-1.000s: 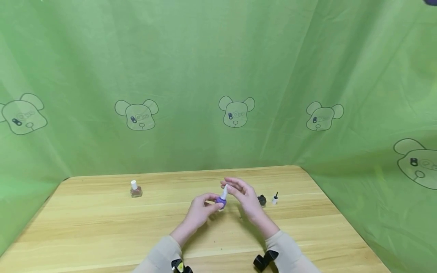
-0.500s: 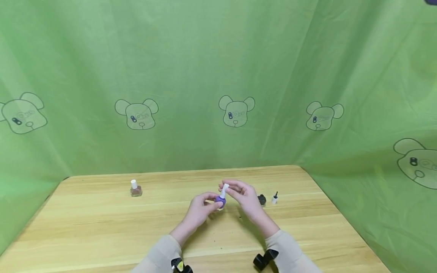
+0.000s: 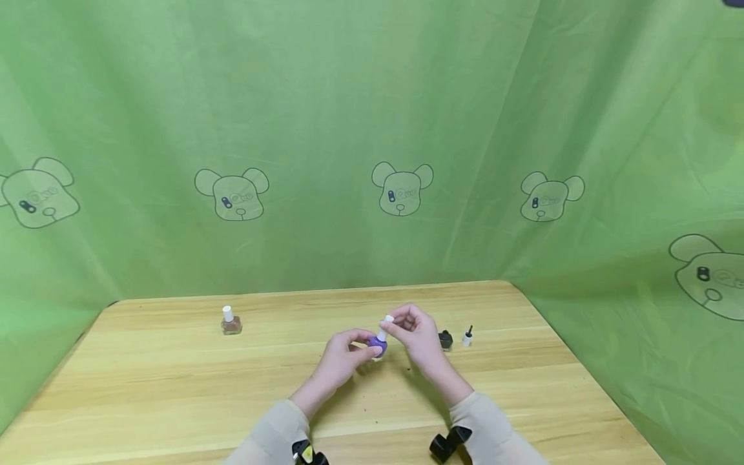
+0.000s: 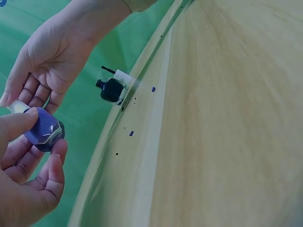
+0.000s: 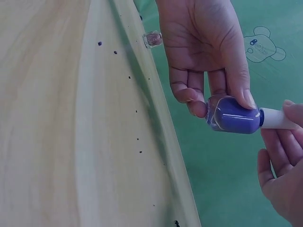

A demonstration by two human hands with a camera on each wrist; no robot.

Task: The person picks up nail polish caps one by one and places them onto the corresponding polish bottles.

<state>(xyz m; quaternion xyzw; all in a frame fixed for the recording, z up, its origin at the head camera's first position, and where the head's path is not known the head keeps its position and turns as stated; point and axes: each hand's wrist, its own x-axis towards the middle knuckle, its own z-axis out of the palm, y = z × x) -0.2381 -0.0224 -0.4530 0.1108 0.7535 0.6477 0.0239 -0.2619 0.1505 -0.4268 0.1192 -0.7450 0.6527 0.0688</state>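
Observation:
A purple nail polish bottle (image 3: 377, 346) is held above the table between thumb and fingers of my left hand (image 3: 343, 358). Its white cap (image 3: 384, 327) sits on the bottle's neck, tilted a little to the right. My right hand (image 3: 420, 336) pinches that cap between thumb and fingers. In the right wrist view the purple bottle (image 5: 236, 116) lies sideways, the white cap (image 5: 278, 119) against its dark neck. The left wrist view shows the same bottle (image 4: 45, 130) with thumb and fingers around it.
Beyond my right hand stands an uncapped dark polish bottle (image 3: 445, 340). Beside it a white cap with a dark brush (image 3: 467, 336) stands brush up. A capped brownish-pink polish bottle (image 3: 231, 323) is at the back left. Small dark specks dot the wooden table (image 3: 174, 387).
My right fingers have shifted around the white cap, from a looser touch to a pinch near its top. The cap's tilt has varied slightly; my left hand holds nearly still.

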